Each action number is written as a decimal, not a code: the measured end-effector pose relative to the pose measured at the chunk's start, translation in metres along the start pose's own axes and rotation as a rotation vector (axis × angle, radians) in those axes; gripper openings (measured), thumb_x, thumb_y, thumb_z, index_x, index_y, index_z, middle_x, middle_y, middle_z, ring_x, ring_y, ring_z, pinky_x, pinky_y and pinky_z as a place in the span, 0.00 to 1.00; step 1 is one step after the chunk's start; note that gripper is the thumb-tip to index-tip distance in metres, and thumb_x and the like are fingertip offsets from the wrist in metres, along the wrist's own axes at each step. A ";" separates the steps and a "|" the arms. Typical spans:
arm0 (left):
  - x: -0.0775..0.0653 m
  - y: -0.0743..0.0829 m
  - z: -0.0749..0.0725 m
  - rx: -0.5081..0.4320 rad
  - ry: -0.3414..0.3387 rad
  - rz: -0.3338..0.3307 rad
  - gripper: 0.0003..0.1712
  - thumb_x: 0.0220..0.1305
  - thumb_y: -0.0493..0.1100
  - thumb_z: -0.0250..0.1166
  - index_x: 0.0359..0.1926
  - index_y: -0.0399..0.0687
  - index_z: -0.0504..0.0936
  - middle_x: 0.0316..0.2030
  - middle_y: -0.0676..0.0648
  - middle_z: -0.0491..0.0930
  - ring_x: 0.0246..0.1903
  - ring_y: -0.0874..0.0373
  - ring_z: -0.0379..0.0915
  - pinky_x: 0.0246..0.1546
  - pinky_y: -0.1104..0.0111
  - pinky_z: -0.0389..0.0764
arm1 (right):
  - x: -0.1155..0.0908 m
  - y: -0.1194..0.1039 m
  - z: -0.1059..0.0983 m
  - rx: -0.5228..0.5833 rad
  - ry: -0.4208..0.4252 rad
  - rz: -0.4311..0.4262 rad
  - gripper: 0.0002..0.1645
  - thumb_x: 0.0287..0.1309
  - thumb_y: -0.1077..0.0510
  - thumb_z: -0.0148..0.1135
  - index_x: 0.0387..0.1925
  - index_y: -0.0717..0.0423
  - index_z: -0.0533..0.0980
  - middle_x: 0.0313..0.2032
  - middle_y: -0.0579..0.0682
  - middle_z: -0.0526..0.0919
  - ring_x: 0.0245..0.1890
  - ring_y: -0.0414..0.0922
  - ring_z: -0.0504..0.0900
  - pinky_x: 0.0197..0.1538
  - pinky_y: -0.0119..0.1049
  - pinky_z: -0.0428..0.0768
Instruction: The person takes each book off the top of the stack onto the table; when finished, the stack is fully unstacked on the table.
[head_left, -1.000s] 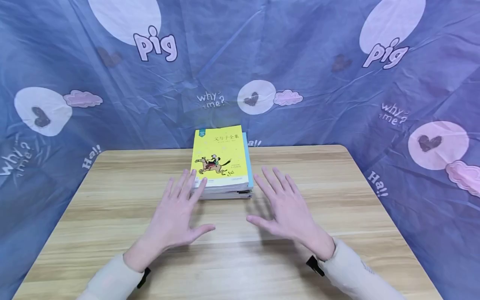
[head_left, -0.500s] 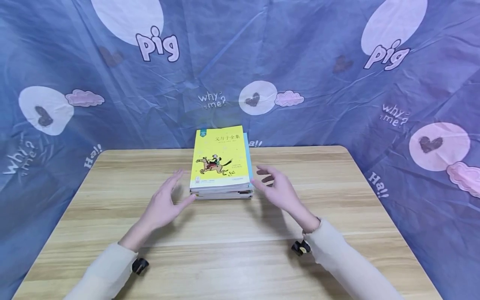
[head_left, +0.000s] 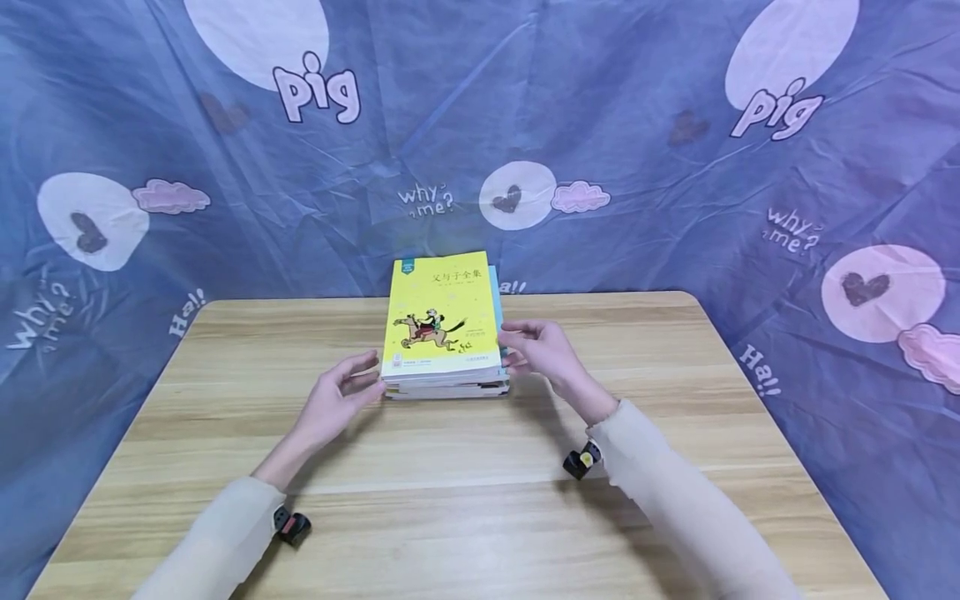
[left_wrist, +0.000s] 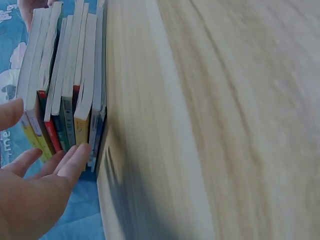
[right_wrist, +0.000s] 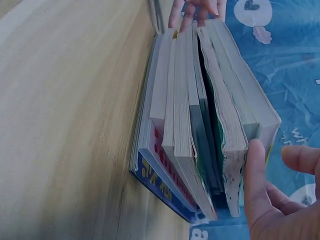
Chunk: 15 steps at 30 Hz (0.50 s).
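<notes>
A stack of several books (head_left: 446, 388) lies at the back middle of the table, topped by a yellow book (head_left: 438, 304) with a cartoon horse on its cover. My left hand (head_left: 330, 404) is at the stack's left side, fingers loosely bent. In the left wrist view its fingertips (left_wrist: 77, 152) are at or very near the coloured spines, with the thumb apart. On the opposite side is my right hand (head_left: 551, 358). The right wrist view shows one finger (right_wrist: 256, 165) against the page edges, while the thumb (right_wrist: 300, 157) stands clear of the top book.
The stack stands on a wooden table (head_left: 465, 517), close to its back edge. Behind and beside the table hangs a blue printed cloth (head_left: 622, 108). A small black device sits at each wrist, such as the right wrist camera (head_left: 581, 460).
Both hands have moved from spread flat in front of the stack to its two sides, their fingers bending inward. The right hand now reaches the stack's edge. The books have stayed in place.
</notes>
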<state>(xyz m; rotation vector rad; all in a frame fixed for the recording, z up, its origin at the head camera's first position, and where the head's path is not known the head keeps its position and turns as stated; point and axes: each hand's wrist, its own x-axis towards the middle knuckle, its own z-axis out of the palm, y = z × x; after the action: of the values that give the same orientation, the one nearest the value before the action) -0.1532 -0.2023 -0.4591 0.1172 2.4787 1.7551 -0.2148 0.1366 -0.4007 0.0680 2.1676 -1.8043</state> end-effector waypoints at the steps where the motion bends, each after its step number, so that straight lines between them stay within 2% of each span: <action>1: 0.001 -0.001 0.001 -0.022 0.005 -0.012 0.39 0.71 0.42 0.70 0.77 0.38 0.66 0.77 0.35 0.66 0.71 0.36 0.73 0.64 0.70 0.83 | 0.002 -0.002 0.001 0.002 -0.004 0.019 0.29 0.72 0.56 0.66 0.68 0.66 0.75 0.55 0.64 0.86 0.29 0.39 0.87 0.39 0.33 0.93; 4: 0.003 0.001 0.003 -0.101 0.014 -0.050 0.37 0.72 0.39 0.69 0.76 0.37 0.67 0.77 0.35 0.67 0.68 0.41 0.77 0.57 0.79 0.84 | 0.010 -0.007 0.002 -0.005 -0.006 0.068 0.30 0.71 0.55 0.67 0.67 0.66 0.75 0.53 0.62 0.87 0.29 0.40 0.87 0.38 0.32 0.93; 7: 0.003 0.004 0.005 -0.161 0.010 -0.088 0.35 0.71 0.37 0.68 0.76 0.36 0.68 0.76 0.35 0.69 0.60 0.58 0.83 0.56 0.78 0.86 | 0.016 -0.010 0.004 -0.023 -0.005 0.088 0.31 0.70 0.54 0.68 0.67 0.66 0.75 0.51 0.60 0.87 0.28 0.40 0.86 0.37 0.32 0.92; 10: 0.002 0.007 0.006 -0.209 0.003 -0.102 0.34 0.73 0.36 0.66 0.76 0.35 0.67 0.74 0.31 0.69 0.49 0.72 0.84 0.56 0.74 0.87 | 0.022 -0.013 0.006 -0.050 -0.001 0.101 0.32 0.68 0.54 0.71 0.67 0.65 0.76 0.47 0.56 0.87 0.26 0.40 0.84 0.36 0.32 0.92; 15: 0.003 0.012 0.008 -0.255 0.006 -0.111 0.33 0.75 0.37 0.63 0.76 0.32 0.66 0.72 0.27 0.69 0.44 0.75 0.84 0.57 0.70 0.88 | 0.029 -0.013 0.007 -0.075 -0.003 0.110 0.31 0.66 0.58 0.72 0.66 0.67 0.76 0.35 0.50 0.86 0.22 0.39 0.81 0.30 0.29 0.90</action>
<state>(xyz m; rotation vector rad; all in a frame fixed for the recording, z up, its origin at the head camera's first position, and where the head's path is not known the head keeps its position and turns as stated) -0.1552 -0.1908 -0.4508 -0.0460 2.1940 2.0037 -0.2441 0.1222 -0.3970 0.1639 2.1823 -1.6604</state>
